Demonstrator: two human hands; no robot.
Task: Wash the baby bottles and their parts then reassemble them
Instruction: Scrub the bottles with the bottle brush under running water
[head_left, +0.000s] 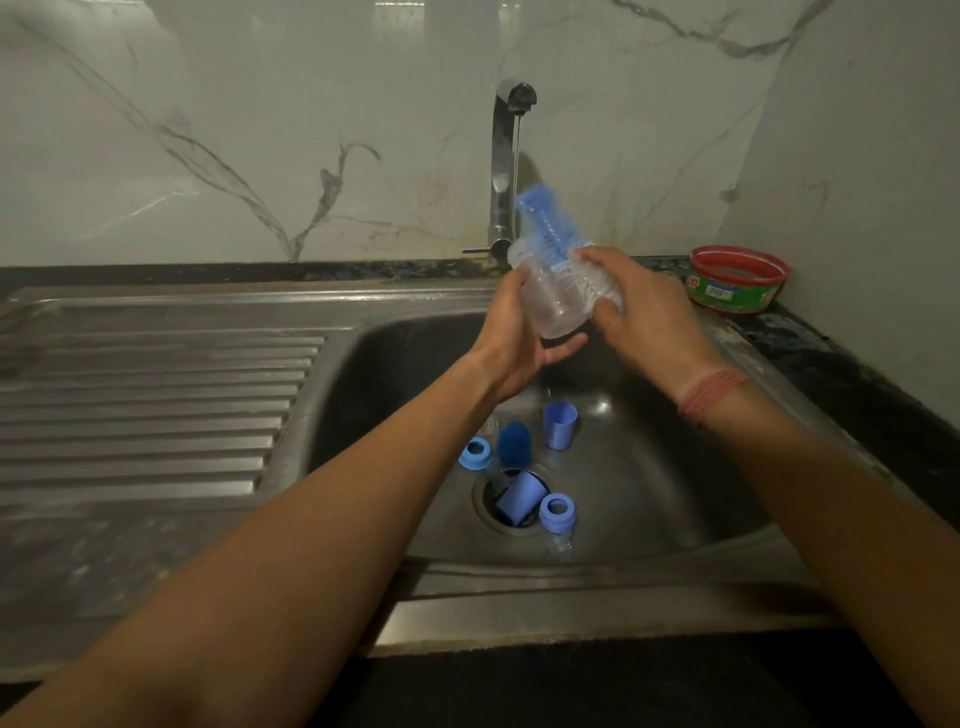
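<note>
Holding: left hand (514, 332) grips clear baby bottle (550, 301) above sink (649, 467).
Scrubbing: right hand (644, 306) grasps blue bottle brush (545, 223) beside the bottle, under the tap (506, 166).
Basin: blue caps (560, 425) and collar rings (558, 513) near drain.
Writing: red-green tub (737, 280), label unreadable.

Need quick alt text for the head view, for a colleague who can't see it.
Over a steel sink, the left hand holds a clear baby bottle while the right hand works a blue bottle brush; blue bottle parts lie near the drain.
</note>
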